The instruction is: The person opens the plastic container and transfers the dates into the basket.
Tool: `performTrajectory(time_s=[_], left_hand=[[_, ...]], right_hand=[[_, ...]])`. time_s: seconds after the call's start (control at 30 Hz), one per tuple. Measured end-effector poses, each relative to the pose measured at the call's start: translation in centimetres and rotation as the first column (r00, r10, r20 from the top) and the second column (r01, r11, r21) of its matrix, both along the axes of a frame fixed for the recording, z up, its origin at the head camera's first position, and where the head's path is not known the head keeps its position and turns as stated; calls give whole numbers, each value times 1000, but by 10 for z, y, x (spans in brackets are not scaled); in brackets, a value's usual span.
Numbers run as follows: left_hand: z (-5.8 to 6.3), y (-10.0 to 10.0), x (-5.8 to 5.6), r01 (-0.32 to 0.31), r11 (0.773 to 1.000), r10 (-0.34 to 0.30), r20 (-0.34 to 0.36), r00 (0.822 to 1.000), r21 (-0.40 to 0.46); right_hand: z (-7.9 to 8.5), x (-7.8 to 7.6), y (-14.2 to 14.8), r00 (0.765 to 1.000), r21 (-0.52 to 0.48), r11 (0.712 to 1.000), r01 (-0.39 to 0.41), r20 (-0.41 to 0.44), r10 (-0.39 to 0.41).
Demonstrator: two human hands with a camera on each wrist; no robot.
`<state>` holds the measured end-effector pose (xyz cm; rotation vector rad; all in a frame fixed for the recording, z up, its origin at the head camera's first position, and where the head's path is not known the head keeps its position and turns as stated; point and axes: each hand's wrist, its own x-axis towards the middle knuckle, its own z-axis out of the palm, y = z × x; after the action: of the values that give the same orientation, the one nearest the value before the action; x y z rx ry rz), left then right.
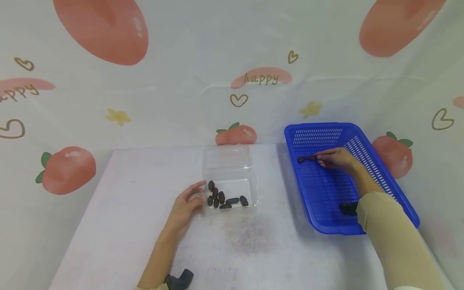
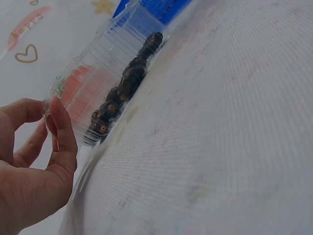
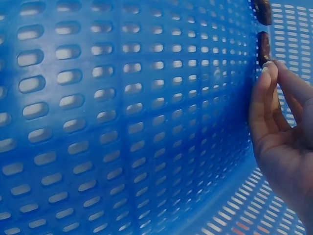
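Dark brown dates (image 1: 221,197), several of them, lie along the left and front of a clear hinged plastic box (image 1: 237,187), its lid open toward the back. The left hand (image 1: 185,206) pinches the box's left edge between thumb and fingers. In the left wrist view, the dates (image 2: 131,81) show through the box's side wall. Over in the blue basket (image 1: 306,201), the right hand (image 1: 335,158) has its fingertips together on the end of a date (image 3: 264,45). Another date (image 3: 262,11) lies just beyond it on the basket's floor.
The basket's perforated walls (image 3: 293,44) rise around the right hand. A white tabletop (image 1: 141,181) holds box and basket apart. Behind stands a white printed cloth (image 1: 174,100) with fruit and hearts. Dark straps (image 1: 179,280) sit at the wrists.
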<state>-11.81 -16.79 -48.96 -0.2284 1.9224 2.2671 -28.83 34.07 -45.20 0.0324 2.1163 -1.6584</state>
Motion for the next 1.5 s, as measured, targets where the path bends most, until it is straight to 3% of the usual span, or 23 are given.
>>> performTrajectory(time_s=[0.43,0.83,1.03,1.5], left_hand=[[1,-1,0,-8,1000,8,13,1000,-14],[1,-1,-1,-6,1000,6,19,1000,-12],[1,0,0,-11,1000,11,14,1000,0],[0,1,0,-4,1000,4,11,1000,-20]], right_hand=[[33,2,-17,994,93,994,-56,-92,65],[56,12,-45,983,-89,995,-34,-185,17],[68,21,-64,972,-120,991,-59,-234,29],[96,43,-107,957,-1,994,-108,-269,104]])
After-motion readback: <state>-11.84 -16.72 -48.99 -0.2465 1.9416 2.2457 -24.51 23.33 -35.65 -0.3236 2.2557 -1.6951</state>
